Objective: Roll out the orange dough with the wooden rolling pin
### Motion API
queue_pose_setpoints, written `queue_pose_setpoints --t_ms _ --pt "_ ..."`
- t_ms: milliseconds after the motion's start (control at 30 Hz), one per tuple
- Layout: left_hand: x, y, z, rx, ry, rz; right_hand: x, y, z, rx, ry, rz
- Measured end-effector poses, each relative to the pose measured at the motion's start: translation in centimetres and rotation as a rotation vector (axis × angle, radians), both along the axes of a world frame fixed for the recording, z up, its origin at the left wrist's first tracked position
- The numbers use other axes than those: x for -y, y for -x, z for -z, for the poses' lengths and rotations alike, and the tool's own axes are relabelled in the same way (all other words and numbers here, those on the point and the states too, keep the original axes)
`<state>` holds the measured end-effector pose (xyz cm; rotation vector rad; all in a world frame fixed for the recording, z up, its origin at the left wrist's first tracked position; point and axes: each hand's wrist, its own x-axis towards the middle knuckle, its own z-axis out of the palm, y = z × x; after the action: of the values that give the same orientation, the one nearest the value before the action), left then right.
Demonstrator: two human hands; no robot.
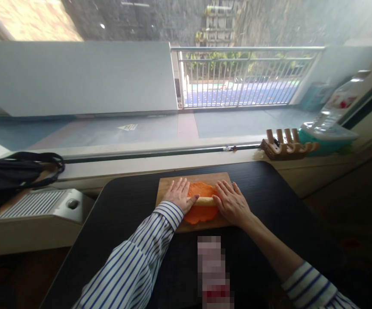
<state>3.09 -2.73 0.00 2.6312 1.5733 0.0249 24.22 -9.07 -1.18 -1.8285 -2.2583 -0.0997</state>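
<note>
Pale wooden rolling pin (206,201), a plain straight cylinder, lies across the middle of a flattened orange dough-like sheet (201,214), which sits on a rectangular light-brown wooden board (216,177) close to the far edge of the black table (131,210). Long axis of the pin: left to right, roughly parallel to the board's far edge, so square to the line running from the person to the window. Orange shows on both sides of it, a strip toward the board's far edge and a lobed strip reaching almost to the near edge. Left hand (178,197) is laid flat over the pin's left end, fingers extended toward the board's far left corner, thumb out along the wood. Right hand (232,203) mirrors it over the right end, palm down, fingers long and a little apart, pointing to the far right corner; its back covers much of the board's right edge. Neither hand is nearer: both touch the pin, its bare middle lying between the two thumbs. Pin ends and the sheet's side margins are under the hands, so their true extent cannot be told
</note>
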Motion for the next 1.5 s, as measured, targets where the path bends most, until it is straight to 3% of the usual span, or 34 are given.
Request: queue_pose_setpoints --t_ms 500,667,1067,1233,1500 --pt "-4.7 -1.2 0.7 0.009 0.083 -0.069 -4.3 -0.4 -0.6 -0.009 0.094 0.103" --pt "-3.4 -0.9 0.5 0.005 0.039 -0.038 -3.2 -0.1 -0.1 0.019 0.008 0.091" --pt "2.6 0.9 0.6 -0.044 -0.102 0.035 3.1 0.7 0.8 0.031 -0.165 0.0" --pt "2.5 0.7 0.4 -0.049 -0.076 0.018 2.5 0.5 0.8 0.029 -0.142 -0.003" --pt "0.2 -0.2 0.2 -0.031 -0.035 -0.052 -1.0 0.1 -0.2 0.006 0.011 0.047"
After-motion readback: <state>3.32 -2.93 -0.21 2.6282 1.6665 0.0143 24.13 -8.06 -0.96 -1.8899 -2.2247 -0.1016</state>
